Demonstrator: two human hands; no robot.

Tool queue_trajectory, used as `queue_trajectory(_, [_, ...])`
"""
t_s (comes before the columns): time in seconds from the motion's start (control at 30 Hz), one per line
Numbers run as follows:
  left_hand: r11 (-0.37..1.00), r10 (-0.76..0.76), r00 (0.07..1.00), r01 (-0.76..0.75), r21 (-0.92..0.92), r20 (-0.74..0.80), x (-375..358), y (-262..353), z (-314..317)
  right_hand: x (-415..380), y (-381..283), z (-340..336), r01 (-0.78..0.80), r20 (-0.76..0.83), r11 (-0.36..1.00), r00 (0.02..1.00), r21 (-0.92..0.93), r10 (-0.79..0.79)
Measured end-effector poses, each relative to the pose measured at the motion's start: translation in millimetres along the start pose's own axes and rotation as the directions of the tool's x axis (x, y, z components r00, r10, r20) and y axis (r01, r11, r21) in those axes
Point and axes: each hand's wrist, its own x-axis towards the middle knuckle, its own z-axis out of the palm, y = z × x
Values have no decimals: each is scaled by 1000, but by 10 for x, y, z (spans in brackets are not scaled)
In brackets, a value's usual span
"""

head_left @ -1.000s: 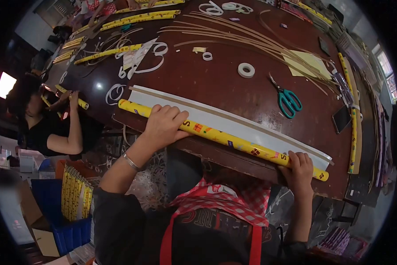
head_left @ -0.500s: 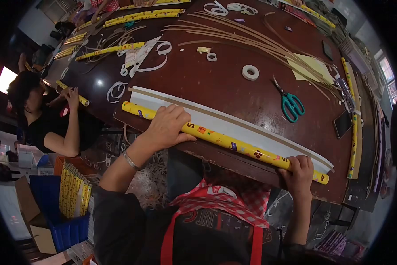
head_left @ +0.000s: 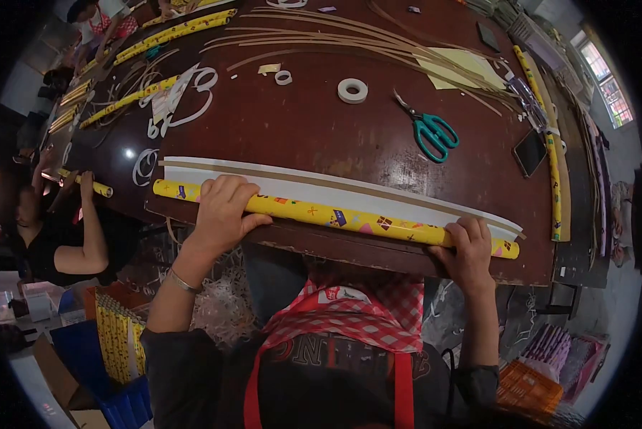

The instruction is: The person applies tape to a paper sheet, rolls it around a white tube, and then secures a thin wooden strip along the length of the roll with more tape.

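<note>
A long yellow patterned paper roll (head_left: 335,215) lies along the near edge of the dark wooden table (head_left: 314,129). My left hand (head_left: 222,207) curls over the roll near its left end. My right hand (head_left: 467,247) grips it close to the right end. Behind the roll a white paper sheet (head_left: 349,193) lies flat, with a thin tan strip (head_left: 321,182) along its far edge.
Teal-handled scissors (head_left: 432,132), tape rings (head_left: 352,90), a black phone (head_left: 530,151), long tan strips (head_left: 349,39) and more yellow rolls (head_left: 178,30) lie on the table. Another person (head_left: 46,229) works at the left. A blue bin with yellow rolls (head_left: 117,336) stands below.
The view has shifted, so the table and roll sit more level and lower in the picture. Both hands stay on the roll, and its visible pattern differs, as if it has turned.
</note>
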Motion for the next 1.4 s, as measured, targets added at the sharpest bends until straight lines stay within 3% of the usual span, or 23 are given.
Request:
queue_trajectory(0.23, [1000, -2, 997, 4, 22, -75, 24, 32, -9, 10, -49, -2, 1, -61, 999, 998, -50, -4])
queue_trajectory(0.4, [995, -90, 996, 89, -35, -28, 56, -19, 36, 32, 53, 32, 3, -59, 1000, 998, -11, -4])
queue_trajectory(0.6, [995, 2, 998, -8, -96, -61, 125, -64, -42, 90, 38, -4, 35, -80, 999, 996, -31, -37])
queue_trajectory(0.87, [997, -22, 1000, 24, -77, 20, -17, -61, -39, -13, 47, -27, -15, -37, 1000, 999, 20, 16])
queue_trajectory(0.93, [998, -9, 999, 6, -62, -49, -27, -36, -41, 7, 3, -49, 19, -101, 999, 995, -31, -22])
queue_trajectory(1.07, [994, -68, 998, 67, -84, -12, -57, -34, -43, -50, -10, -13, -9, -117, 1000, 993, -9, 7])
queue_trajectory(1.17, [994, -33, 999, 29, -104, -33, -39, -15, -61, -65, 17, -8, -40, -127, 999, 991, 10, 41])
queue_trajectory(1.23, [987, -59, 998, 55, -151, -24, -105, -118, -16, -85, 70, 26, 8, -133, 998, 991, 63, 1])
queue_trajectory(1.4, [993, -70, 997, 72, -90, 15, -73, -164, -36, -15, 48, -7, 6, -145, 1000, 989, 25, -2])
